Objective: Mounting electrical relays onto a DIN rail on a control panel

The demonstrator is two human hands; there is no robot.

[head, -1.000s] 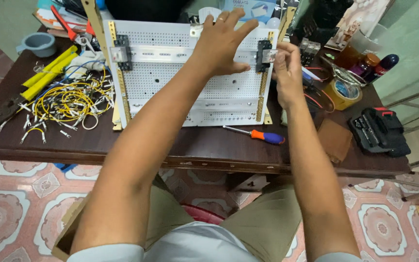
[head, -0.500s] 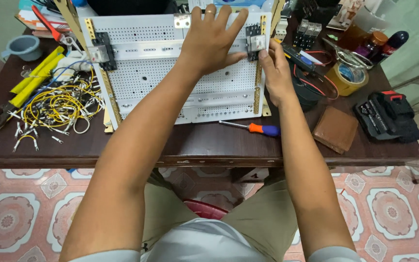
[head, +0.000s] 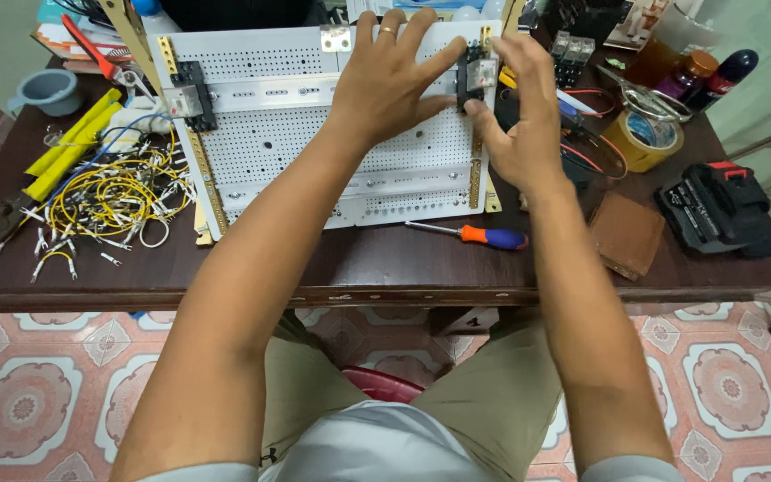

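A white perforated panel (head: 314, 170) lies on the dark wooden table (head: 403, 268). My left hand (head: 385, 89) rests flat on it with fingers spread, a ring on one finger, and its thumb reaches a small black block (head: 472, 76) at the right end of a metal rail (head: 269, 92). My right hand (head: 519, 125) holds that block from the right, thumb under it and fingers stretched up beside it. A second black block (head: 191, 94) sits at the rail's left end.
A screwdriver with an orange and blue handle (head: 484, 235) lies below the panel. Yellow wires (head: 109, 196), yellow strips (head: 64, 147), a grey cup (head: 51, 89) and red pliers (head: 91, 49) are left. A tape roll (head: 640, 138), brown wallet (head: 626, 234) and black battery pack (head: 720, 210) are right.
The view has shifted a little. Both hands stay at the right end of the rail; my right fingers have stretched out alongside the black block.
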